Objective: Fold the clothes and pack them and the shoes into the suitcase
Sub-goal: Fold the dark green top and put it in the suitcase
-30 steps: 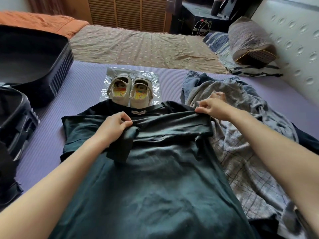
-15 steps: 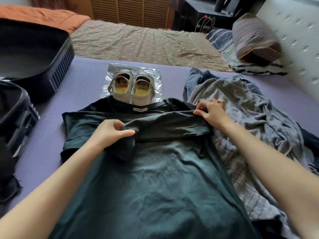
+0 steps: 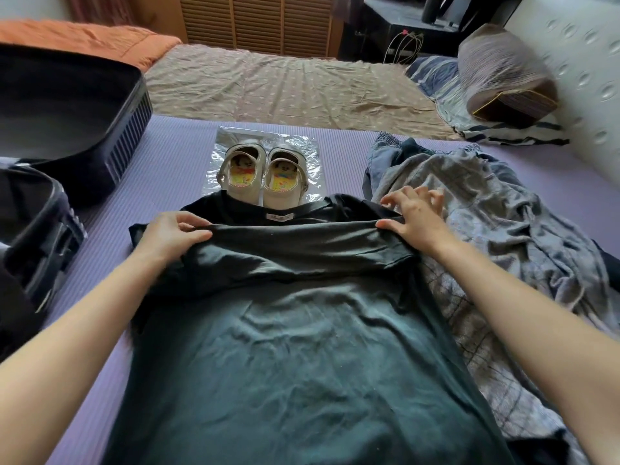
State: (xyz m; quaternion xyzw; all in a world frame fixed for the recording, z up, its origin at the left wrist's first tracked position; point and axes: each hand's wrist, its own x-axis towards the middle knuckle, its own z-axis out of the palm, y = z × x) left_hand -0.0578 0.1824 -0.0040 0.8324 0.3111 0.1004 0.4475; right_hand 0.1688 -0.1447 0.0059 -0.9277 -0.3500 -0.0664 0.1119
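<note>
Dark green T-shirt (image 3: 295, 357): flat on purple mat (image 3: 174, 152), its upper part folded over, collar touching pair of children's shoes (image 3: 263, 176) on clear plastic bag (image 3: 312, 152). Left hand (image 3: 167, 236): pinches the fold's left end between thumb and fingers. Right hand (image 3: 416, 219): fingers splayed and loose, thumb touching the fold's right end, gripping nothing. Open black suitcase (image 3: 67, 129): far left. Crumpled grey clothes (image 3: 486, 213): right.

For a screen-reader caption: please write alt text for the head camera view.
A person's left hand pinches, and right hand touches, the folded edge of a dark green T-shirt on a purple mat. Beyond: small shoes on a plastic bag; open suitcase left, crumpled grey clothes right.
</note>
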